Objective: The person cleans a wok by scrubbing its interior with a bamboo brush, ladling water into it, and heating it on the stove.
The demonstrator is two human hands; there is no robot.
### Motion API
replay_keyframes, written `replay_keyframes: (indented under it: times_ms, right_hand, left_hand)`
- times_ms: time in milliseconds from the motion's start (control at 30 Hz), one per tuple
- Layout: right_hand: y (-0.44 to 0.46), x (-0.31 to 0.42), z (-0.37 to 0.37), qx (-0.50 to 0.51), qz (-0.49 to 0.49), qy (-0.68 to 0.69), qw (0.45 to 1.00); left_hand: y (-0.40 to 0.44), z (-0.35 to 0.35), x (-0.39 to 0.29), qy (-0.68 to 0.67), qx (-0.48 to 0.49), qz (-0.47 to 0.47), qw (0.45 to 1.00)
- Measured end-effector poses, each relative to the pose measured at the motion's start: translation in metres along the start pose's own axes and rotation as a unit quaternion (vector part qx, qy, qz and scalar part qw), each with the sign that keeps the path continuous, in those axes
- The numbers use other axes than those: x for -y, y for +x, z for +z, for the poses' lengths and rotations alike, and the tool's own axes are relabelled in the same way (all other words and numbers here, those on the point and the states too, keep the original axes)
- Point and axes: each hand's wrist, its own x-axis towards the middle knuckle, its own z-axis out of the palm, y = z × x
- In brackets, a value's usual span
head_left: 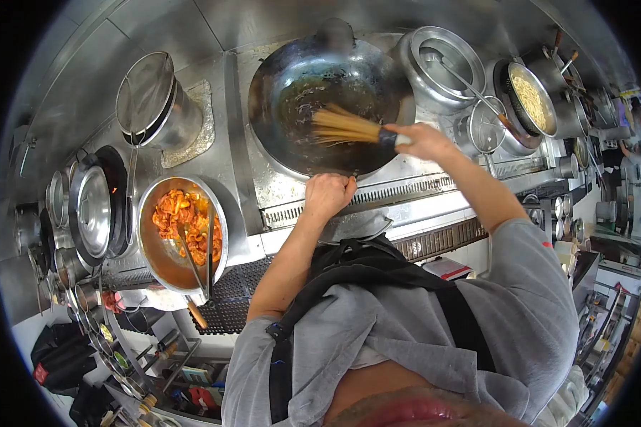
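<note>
One brush (345, 128) inside wok (281, 78), fingers (332, 181) at rim (278, 158)

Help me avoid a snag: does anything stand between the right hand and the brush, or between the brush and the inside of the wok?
Nothing visible does. The right hand grips the brush, its bristles inside the wok. The left hand is at the near rim, beside their path.

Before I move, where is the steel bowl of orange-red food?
In the head view, the steel bowl sits on the person's left, nearer than the wok, between the left forearm and the cluster of metal cookware.
</note>
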Motion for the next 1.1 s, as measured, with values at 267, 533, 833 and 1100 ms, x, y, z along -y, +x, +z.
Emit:
replay_keyframes:
  times_ms: [267, 533, 833, 1100]
  right_hand:
    - [0.091, 0.002, 0.003, -0.211, 0.107, 0.003, 0.972]
    - [0.046, 0.058, 0.047, -0.114, -0.024, 0.087, 0.989]
    - [0.056, -0.037, -0.032, -0.161, 0.051, -0.038, 0.985]
    - [0.077, 0.084, 0.043, -0.129, -0.023, 0.107, 0.986]
  left_hand:
    - [0.002, -0.003, -0.001, -0.009, 0.003, 0.003, 1.0]
    - [0.001, -0.001, 0.001, -0.002, 0.004, 0.011, 1.0]
    - [0.002, -0.003, 0.001, -0.011, 0.014, 0.004, 1.0]
    - [0.002, -0.005, -0.001, 0.005, 0.024, -0.005, 1.0]
